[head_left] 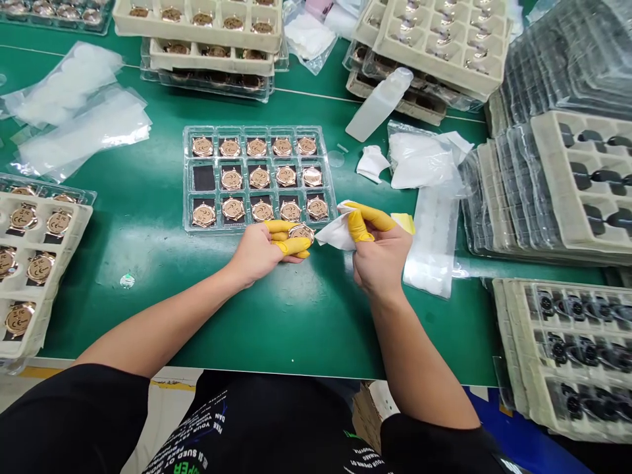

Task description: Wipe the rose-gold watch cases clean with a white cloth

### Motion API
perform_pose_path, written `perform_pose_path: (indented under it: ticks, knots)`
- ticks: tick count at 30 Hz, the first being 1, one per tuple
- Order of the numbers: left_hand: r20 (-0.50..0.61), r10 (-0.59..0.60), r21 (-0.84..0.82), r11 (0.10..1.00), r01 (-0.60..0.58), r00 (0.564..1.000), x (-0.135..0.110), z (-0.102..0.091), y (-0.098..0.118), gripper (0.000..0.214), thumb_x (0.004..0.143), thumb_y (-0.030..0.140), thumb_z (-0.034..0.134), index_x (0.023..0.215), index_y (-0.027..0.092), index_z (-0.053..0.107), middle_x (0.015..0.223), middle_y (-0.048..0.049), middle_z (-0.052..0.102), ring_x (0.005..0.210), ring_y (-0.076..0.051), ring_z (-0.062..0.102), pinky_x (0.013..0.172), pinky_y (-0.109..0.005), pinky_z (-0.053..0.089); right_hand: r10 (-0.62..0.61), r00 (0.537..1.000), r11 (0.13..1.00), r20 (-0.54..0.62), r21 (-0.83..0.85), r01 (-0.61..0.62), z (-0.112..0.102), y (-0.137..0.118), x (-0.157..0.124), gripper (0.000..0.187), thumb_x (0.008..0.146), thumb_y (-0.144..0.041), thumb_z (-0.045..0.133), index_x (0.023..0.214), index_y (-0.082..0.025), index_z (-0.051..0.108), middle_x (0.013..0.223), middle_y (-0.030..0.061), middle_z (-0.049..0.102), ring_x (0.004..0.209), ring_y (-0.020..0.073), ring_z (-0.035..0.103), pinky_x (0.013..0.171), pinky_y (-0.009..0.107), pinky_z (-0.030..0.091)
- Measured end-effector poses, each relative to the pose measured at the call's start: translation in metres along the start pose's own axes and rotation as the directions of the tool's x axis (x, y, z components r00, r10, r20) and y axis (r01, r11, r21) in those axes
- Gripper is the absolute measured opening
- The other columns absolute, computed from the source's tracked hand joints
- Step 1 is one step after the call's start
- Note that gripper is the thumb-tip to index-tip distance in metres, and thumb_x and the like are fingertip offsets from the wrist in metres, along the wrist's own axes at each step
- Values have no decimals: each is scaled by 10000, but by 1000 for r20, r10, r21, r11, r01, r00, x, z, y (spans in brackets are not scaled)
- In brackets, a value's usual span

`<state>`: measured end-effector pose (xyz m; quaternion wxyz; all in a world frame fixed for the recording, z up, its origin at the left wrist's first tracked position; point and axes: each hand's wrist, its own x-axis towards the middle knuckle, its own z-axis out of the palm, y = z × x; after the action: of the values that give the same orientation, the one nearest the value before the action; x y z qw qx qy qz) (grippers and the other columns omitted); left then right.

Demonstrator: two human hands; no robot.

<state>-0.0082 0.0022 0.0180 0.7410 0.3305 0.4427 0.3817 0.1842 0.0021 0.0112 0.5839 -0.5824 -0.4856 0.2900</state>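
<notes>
My left hand (269, 249), with yellow finger cots, is closed on a rose-gold watch case (301, 232) just in front of the clear tray (187, 178). My right hand (378, 253), also in yellow cots, pinches a white wiping cloth (333, 234) right beside the case. The clear tray holds three rows of the same rose-gold cases; one cell in the middle row's left end is bare.
Beige trays of cases sit at the left edge (29, 243) and stacked at the back (197, 33). Stacks of beige and clear trays (553, 184) fill the right side. Plastic bags (83, 112), a white squeeze bottle (378, 105) and wipes (419, 158) lie on the green mat.
</notes>
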Motion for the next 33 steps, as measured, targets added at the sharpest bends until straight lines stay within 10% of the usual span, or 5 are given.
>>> perform_pose_path:
  ticks: [9, 14, 17, 26, 33]
  knots:
    - [-17, 208, 127, 971, -204, 978, 4, -9, 12, 495, 769, 284, 853, 1214, 157, 678, 903, -78, 760, 782, -228, 778, 739, -380, 659, -100, 994, 972, 36, -210, 105, -19, 7, 7, 296, 788, -459, 823, 997, -250, 807, 1004, 47, 768, 1028, 225, 703, 1018, 476, 566]
    - [-273, 608, 507, 750, -425, 746, 26, -86, 66, 432, 867, 324, 751, 1282, 222, 689, 1037, -64, 743, 912, -232, 744, 766, -331, 605, -249, 968, 935, -30, -269, 232, -39, -6, 11, 230, 782, -376, 846, 1003, -314, 830, 995, 53, 761, 1026, 249, 703, 1040, 469, 538]
    - [-300, 653, 621, 687, -377, 696, 39, -134, 79, 395, 896, 314, 708, 1281, 228, 686, 1042, -69, 744, 972, -229, 701, 829, -339, 572, -128, 991, 977, -39, -178, 119, -37, -16, 9, 259, 783, -357, 844, 1038, -316, 831, 1020, 51, 781, 1017, 274, 729, 1045, 498, 549]
    - [-285, 674, 780, 577, -244, 681, 43, -161, 72, 258, 828, 338, 778, 1058, 225, 741, 856, -47, 720, 708, -168, 596, 762, -349, 490, -41, 998, 996, -50, -85, 37, -34, -15, 9, 231, 739, -377, 863, 967, -375, 824, 977, -3, 787, 965, 291, 755, 1018, 534, 604]
    - [12, 597, 883, 370, -289, 802, 45, -180, 79, 213, 842, 338, 799, 1007, 216, 740, 864, -25, 748, 772, -168, 588, 923, -381, 480, 42, 999, 989, 29, -140, -38, -40, -10, 10, 309, 714, -450, 861, 977, -291, 825, 969, 36, 800, 941, 269, 756, 1010, 560, 588]
